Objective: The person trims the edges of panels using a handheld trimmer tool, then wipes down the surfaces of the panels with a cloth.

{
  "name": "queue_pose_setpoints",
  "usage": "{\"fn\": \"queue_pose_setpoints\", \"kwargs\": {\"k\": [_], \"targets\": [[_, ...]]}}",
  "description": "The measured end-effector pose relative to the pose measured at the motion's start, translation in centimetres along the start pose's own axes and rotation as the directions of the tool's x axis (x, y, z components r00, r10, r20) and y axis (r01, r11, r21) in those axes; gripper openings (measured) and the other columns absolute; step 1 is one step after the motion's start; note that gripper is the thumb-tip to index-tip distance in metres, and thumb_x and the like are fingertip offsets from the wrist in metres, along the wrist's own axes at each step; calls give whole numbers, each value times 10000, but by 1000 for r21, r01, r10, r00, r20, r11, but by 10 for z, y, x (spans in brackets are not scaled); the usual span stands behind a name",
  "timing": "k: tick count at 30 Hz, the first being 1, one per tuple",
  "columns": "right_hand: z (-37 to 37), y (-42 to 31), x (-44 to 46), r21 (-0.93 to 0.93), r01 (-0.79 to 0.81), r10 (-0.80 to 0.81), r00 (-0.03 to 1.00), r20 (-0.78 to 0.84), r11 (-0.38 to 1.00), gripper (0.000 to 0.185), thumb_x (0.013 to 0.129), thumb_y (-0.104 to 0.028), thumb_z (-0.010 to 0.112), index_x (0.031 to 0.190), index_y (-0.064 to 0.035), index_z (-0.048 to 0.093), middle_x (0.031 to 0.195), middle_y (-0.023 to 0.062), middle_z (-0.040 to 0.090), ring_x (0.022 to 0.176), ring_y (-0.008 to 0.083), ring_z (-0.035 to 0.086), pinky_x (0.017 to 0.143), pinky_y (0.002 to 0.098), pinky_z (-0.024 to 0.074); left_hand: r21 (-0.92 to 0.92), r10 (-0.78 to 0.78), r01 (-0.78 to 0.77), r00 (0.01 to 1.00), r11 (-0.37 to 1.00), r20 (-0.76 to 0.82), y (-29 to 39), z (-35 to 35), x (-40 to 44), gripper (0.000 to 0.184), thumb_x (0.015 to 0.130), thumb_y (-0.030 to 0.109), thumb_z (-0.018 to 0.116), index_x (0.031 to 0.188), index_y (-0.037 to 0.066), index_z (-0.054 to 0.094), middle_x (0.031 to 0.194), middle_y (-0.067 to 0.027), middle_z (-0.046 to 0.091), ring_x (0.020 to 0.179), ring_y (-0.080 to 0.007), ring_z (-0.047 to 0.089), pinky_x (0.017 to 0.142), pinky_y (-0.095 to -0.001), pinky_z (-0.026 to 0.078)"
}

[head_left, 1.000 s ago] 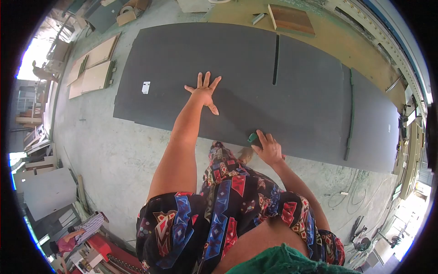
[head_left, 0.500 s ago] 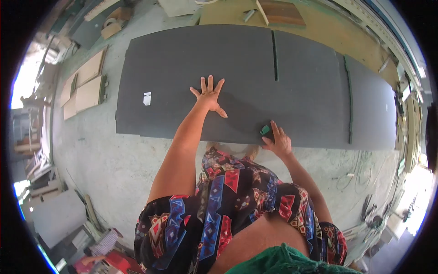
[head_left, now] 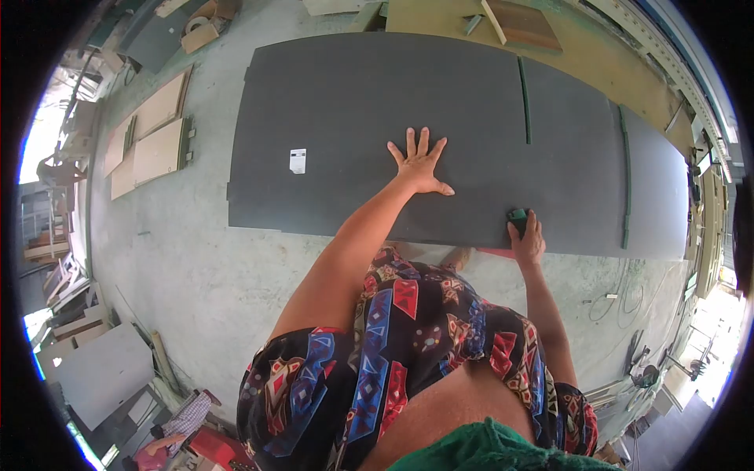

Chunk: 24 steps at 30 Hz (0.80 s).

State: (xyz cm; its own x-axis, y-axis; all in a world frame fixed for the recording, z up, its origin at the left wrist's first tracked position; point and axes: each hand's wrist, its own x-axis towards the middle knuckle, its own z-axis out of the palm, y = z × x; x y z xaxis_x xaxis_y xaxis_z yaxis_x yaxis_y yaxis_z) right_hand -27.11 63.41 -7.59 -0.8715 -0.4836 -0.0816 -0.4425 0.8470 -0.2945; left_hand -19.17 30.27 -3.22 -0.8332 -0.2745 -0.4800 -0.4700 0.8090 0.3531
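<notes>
A large dark grey panel [head_left: 353, 102] lies flat in front of me, with a white label [head_left: 298, 161] on its left part. My left hand [head_left: 422, 166] rests palm down near the panel's middle, fingers spread, holding nothing. By the near edge, my right hand [head_left: 529, 238] has its thumb and fingers around a small green block [head_left: 517, 215] that sits on the panel surface. The block's exact kind is unclear, and the fingers partly cover it. Dark green strips [head_left: 525, 100] cross the panel farther right.
Beige boards [head_left: 161, 149] lie on the floor at left. A brown board [head_left: 525, 25] rests on a tan surface beyond the panel. Cables [head_left: 620, 294] trail over the floor at right. Another person [head_left: 184, 424] is at lower left, near a red object [head_left: 220, 447].
My right hand has closed around the green block, which its fingers were only beside before. The view has shifted, so the panel appears farther right. My left hand stays spread on it.
</notes>
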Motion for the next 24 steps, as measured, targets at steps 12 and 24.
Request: {"fn": "queue_pose_setpoints", "kwargs": {"k": [12, 24], "targets": [[-13, 53, 4, -56, -69, 70, 997, 25, 996, 669, 859, -457, 582, 1360, -72, 364, 1177, 186, 521, 1050, 383, 550, 841, 458, 467, 39, -231, 242, 954, 969, -190, -70, -3, -65, 1212, 555, 603, 784, 1498, 261, 105, 1554, -163, 60, 1427, -376, -58, 1036, -707, -6], [-21, 41, 13, -51, -90, 91, 996, 20, 995, 650, 889, -490, 524, 1359, -68, 370, 1244, 197, 496, 1090, 400, 530, 872, 476, 450, 53, -299, 300, 954, 952, -32, -96, -19, -64, 1353, 462, 780, 708, 1502, 262, 15, 1553, -139, -104, 1403, -380, -171, 1006, -739, -50]]}}
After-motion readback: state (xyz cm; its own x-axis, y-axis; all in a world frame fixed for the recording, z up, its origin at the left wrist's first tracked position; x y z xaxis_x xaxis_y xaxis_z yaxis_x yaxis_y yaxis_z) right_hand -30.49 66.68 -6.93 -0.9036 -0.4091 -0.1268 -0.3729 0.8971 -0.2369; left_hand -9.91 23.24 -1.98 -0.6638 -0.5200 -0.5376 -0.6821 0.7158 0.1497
